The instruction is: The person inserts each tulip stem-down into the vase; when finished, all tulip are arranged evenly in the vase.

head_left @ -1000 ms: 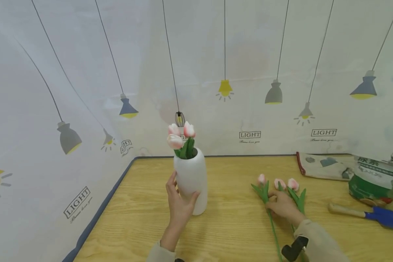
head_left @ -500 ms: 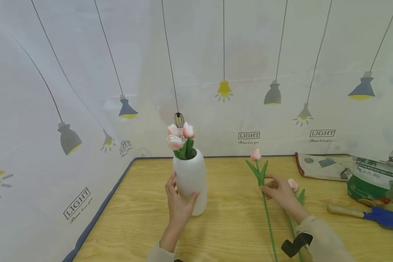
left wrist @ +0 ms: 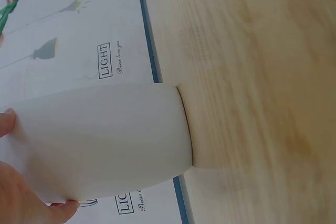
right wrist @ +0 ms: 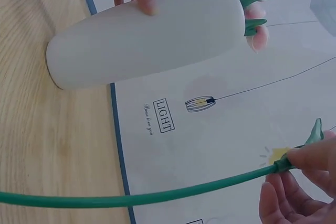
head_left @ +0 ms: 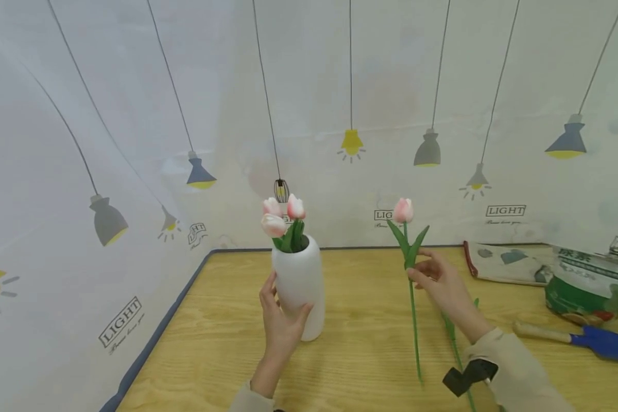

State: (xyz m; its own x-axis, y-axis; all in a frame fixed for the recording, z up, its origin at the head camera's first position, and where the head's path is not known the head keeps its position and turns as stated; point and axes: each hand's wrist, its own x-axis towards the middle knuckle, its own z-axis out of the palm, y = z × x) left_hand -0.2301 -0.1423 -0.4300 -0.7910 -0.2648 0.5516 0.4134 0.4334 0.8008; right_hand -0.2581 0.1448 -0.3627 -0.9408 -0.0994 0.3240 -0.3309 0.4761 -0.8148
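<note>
In the head view a tall white vase (head_left: pixel 300 286) stands upright on the wooden table, with several pink-and-white tulips (head_left: pixel 274 225) showing above its mouth. My left hand (head_left: pixel 282 323) grips the vase, thumb on the near side and fingers around its left. To the right, my right hand (head_left: pixel 445 289) pinches a single tulip (head_left: pixel 404 210) just under its leaves, holding it upright with the stem hanging down. The right wrist view shows the thumb and fingers closed on this green stem (right wrist: pixel 157 199). Another tulip stem (head_left: pixel 454 340) lies beneath my right forearm, its flower hidden.
A blue trowel (head_left: pixel 605 343) with a wooden handle lies at the right. Behind it are a green-and-white bag (head_left: pixel 582 292) and a folded patterned cloth (head_left: pixel 510 262). A wall covering (head_left: pixel 520 103) printed with lamps borders the table's back and left.
My right hand has lifted one tulip from beside the others and raised it upright, moving slightly up and away. My left hand and the vase stay in place.
</note>
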